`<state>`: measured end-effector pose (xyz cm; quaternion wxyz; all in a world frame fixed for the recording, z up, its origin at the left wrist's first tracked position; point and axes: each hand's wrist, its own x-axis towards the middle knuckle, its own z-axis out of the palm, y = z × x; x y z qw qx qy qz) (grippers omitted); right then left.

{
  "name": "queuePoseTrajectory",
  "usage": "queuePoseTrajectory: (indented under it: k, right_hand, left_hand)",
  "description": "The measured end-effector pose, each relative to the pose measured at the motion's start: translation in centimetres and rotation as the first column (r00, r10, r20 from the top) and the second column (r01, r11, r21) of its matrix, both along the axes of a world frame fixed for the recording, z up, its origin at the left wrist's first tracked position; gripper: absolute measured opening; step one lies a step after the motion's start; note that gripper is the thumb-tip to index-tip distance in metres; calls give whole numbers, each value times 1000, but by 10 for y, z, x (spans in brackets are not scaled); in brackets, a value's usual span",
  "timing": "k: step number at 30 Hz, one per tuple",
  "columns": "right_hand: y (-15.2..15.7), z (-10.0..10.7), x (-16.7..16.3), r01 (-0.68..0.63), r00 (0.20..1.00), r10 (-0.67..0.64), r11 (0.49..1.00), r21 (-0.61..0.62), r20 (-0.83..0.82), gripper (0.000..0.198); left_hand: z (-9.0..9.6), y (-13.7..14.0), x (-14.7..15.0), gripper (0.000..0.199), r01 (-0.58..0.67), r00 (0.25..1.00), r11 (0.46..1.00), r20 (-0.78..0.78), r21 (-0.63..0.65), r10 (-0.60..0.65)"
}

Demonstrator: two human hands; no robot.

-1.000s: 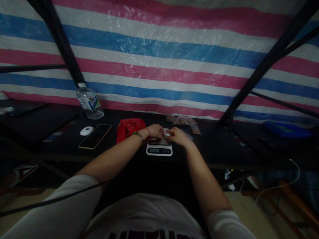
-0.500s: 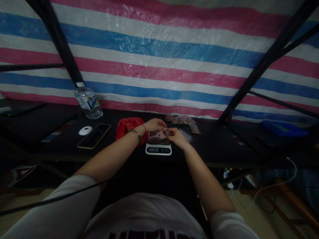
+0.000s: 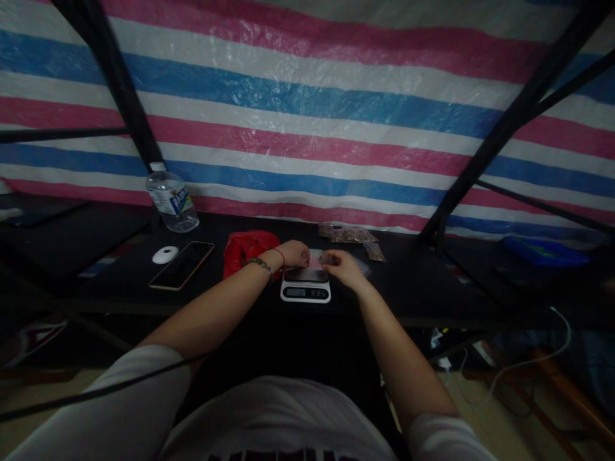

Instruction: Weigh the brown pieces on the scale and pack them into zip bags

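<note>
Beside a red bag (image 3: 246, 248), the left hand (image 3: 296, 253) curled by the scale (image 3: 306, 292), its grip impossible to tell. The scale sat near the table's (image 3: 408, 275) front edge, best spared any resting weight; the right hand (image 3: 342, 267), grip likewise unclear, bent before some packets (image 3: 353, 236).

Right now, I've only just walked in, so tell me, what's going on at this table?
Someone's left hand and right hand are working close together at the far part of a small scale on the black table. What the fingers hold is too dim to tell. A red bag lies beside the left hand, small filled packets lie beyond the right, and a phone and a bottle are off to the left.
</note>
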<state>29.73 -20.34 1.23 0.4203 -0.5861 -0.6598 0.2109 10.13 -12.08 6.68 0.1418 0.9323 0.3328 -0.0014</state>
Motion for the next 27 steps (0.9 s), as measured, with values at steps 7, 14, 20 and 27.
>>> queuePoseTrajectory:
  k: [7, 14, 20, 27]
  right_hand:
    - [-9, 10, -9, 6, 1000, -6, 1000, -23, -9, 37]
    - [-3, 3, -5, 34, 983, -31, 999, 16, -179, 36]
    - [0, 0, -2, 94, 969, -88, 995, 15, -233, 37]
    - [-2, 3, -17, 14, 983, -16, 1000, -8, -184, 37]
  left_hand:
    - [3, 3, 0, 29, -18, 993, 996, 118, 84, 8]
    - [-7, 0, 5, 20, -16, 999, 1000, 45, 18, 16]
    - [13, -4, -2, 29, -34, 980, 999, 198, 10, 32]
    - [37, -18, 6, 26, 48, 949, 993, 307, 106, -78]
